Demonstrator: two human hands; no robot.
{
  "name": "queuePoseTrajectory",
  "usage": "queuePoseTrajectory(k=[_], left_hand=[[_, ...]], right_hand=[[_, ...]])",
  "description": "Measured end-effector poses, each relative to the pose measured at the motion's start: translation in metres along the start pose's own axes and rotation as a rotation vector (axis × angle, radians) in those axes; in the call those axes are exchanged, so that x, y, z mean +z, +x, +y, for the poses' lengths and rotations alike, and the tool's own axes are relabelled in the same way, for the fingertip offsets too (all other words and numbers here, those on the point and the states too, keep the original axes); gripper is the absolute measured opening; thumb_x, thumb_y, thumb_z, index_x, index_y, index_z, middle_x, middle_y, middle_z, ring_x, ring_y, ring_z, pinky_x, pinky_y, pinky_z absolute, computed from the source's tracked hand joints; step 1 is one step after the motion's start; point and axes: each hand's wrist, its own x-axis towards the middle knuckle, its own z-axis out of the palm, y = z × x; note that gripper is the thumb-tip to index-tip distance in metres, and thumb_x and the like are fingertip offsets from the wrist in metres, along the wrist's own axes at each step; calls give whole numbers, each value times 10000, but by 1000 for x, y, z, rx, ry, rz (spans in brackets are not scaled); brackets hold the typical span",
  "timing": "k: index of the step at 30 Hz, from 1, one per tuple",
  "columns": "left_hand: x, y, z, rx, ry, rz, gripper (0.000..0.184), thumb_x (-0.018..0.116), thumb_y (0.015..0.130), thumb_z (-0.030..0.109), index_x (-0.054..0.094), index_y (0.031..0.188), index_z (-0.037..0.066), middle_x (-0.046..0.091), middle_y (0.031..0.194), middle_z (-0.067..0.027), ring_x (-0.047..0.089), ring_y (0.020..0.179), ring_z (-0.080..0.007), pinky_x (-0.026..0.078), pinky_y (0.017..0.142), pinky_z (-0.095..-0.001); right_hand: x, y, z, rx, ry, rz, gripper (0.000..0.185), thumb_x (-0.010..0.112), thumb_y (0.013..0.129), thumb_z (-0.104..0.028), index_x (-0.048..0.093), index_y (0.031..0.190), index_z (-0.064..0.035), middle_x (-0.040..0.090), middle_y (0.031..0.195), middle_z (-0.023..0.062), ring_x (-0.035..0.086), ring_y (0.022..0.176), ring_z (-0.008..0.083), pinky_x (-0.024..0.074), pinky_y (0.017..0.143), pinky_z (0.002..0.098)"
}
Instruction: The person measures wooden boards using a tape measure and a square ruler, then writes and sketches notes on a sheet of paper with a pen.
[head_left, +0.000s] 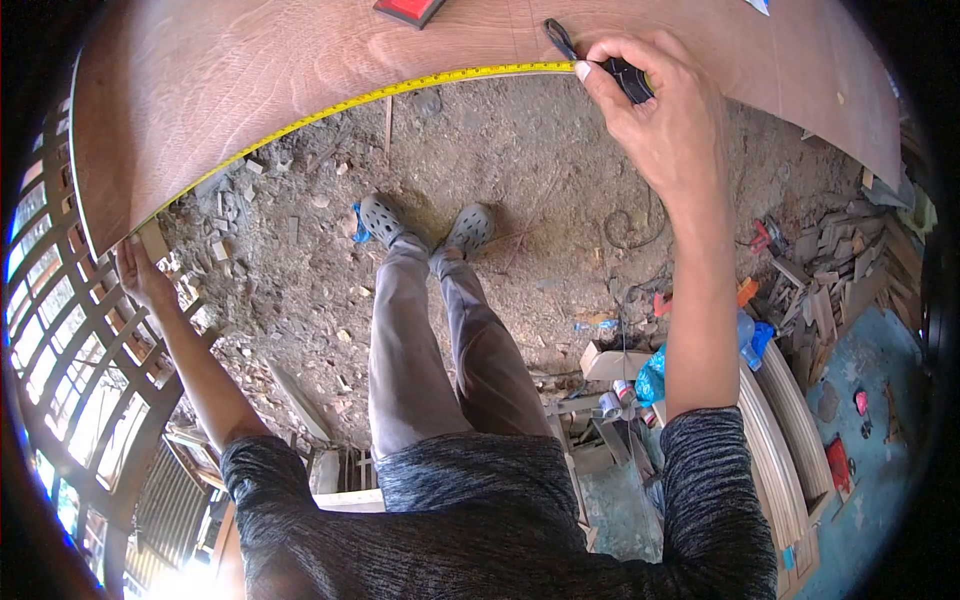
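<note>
A yellow tape measure blade [400, 88] stretches along the near edge of a brown plywood sheet [270, 60]. My right hand [660, 110] is closed around the black tape measure case [630, 78], with its thumb at the blade near the case mouth. A dark wrist strap [559, 38] hangs off the case onto the sheet. At the sheet's left corner, my left hand [146, 280] pinches the far end of the blade against the edge. The very tip of the blade is hidden by those fingers.
A red and black object [410, 10] lies on the sheet. Below are dirt ground with wood scraps [222, 225], my clogs [470, 228], and a cord [632, 240]. Wood offcuts [835, 260] are piled at right, near long mouldings [775, 420]. A lattice frame [85, 340] stands left.
</note>
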Motion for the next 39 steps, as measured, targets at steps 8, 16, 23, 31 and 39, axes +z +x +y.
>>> queuePoseTrajectory(k=[8,16,23,31,39], left_hand=[[2,-1,3,2,4,-19,470,737,964,110,567,1356,-87,680,1288,-173,650,1167,-207,508,1049,-326],[7,-6,8,2,-24,-10,465,740,962,109,577,1353,-81,687,1274,-155,656,1143,-193,522,1026,-320],[6,-4,7,-1,-17,-12,480,739,962,106,574,1374,-77,680,1305,-164,659,1160,-195,518,1035,-320],[-4,1,-3,-11,0,-31,486,754,953,113,577,1364,-75,683,1301,-161,661,1158,-195,527,1025,-326],[-6,3,-1,-16,17,-56,480,744,958,101,562,1360,-87,685,1294,-170,667,1153,-206,531,1030,-331]], right_hand=[[4,0,9,-28,-62,35,143,781,831,-239,748,950,-166,675,915,93,675,865,339,526,731,458],[3,0,9,-45,-57,42,148,780,833,-239,747,957,-166,655,885,91,668,836,341,515,704,462],[2,1,8,-31,-86,34,155,785,833,-237,755,964,-159,661,888,87,675,833,338,519,712,458],[4,1,7,-2,-27,36,164,792,829,-221,760,970,-143,702,952,75,690,877,331,531,752,440],[4,2,7,4,-43,13,162,791,837,-221,754,965,-129,699,940,86,682,876,333,529,754,434]])
